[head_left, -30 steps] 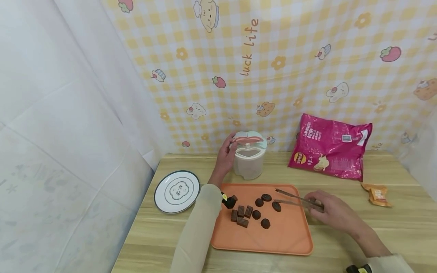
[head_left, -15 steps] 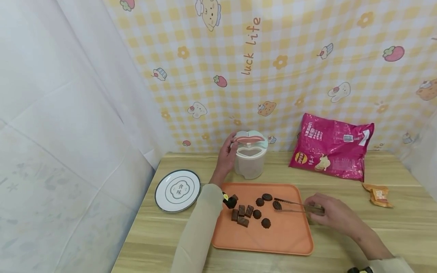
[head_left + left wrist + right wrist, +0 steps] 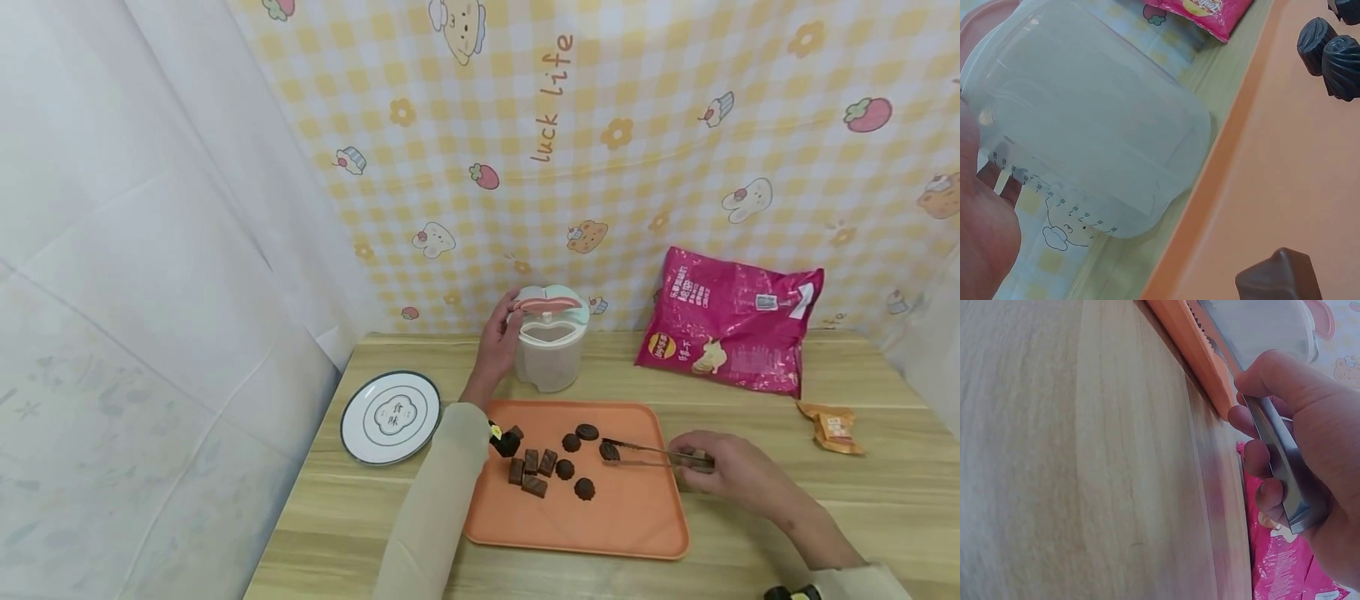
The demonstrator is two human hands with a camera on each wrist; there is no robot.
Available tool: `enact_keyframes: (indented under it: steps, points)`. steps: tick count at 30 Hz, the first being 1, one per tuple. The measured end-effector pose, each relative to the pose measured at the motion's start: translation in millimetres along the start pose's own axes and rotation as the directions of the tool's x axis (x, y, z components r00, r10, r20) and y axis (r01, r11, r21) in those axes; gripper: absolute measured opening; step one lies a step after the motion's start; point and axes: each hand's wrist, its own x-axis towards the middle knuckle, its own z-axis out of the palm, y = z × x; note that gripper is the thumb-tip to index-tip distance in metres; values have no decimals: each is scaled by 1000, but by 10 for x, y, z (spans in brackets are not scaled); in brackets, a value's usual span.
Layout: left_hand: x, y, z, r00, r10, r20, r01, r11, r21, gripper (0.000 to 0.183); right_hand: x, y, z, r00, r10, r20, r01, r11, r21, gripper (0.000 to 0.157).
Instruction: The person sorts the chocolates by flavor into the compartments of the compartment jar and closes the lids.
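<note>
My right hand (image 3: 731,467) grips metal tongs (image 3: 1282,459) by the handle end. The tongs' two arms reach over the orange tray (image 3: 570,529), and their tips lie on either side of a dark oval chocolate (image 3: 609,451). Beside it are another oval chocolate (image 3: 587,432) and several round ridged chocolates (image 3: 584,488). Several brown block-shaped chocolates (image 3: 534,486) lie on the tray's left part. Behind the tray, my left hand (image 3: 498,342) holds a translucent plastic jar (image 3: 1097,112) near its top, with fingers partly hidden behind it. The jar's pink and green lid (image 3: 551,304) is flipped up.
A white plate (image 3: 391,450) with a dark rim lies left of the tray. A magenta chip bag (image 3: 727,325) leans against the checked cloth at the back right. An orange-wrapped snack (image 3: 834,428) lies right of the tray on the wooden table (image 3: 780,408).
The tongs have come down and toward me, so their tips now flank the oval chocolate, which has turned slightly. My left hand stays on the jar.
</note>
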Motion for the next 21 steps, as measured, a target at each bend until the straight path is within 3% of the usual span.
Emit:
enact_keyframes:
  steps: [4,13,21]
  points:
    - [2,-1,1,1000,13,-3,-13,1000,-13,25,-1,-6,2,1000,3,8,-3,1000,-5,24]
    - [91,-372,26,999,-10,-34,9,1000,-12,27,-4,-23,-1,1000,0,5,0,1000,-7,22]
    - [89,-374,4,998,-61,-15,62,998,16,31,-7,-30,-3,1000,-5,-1,5,1000,-23,22]
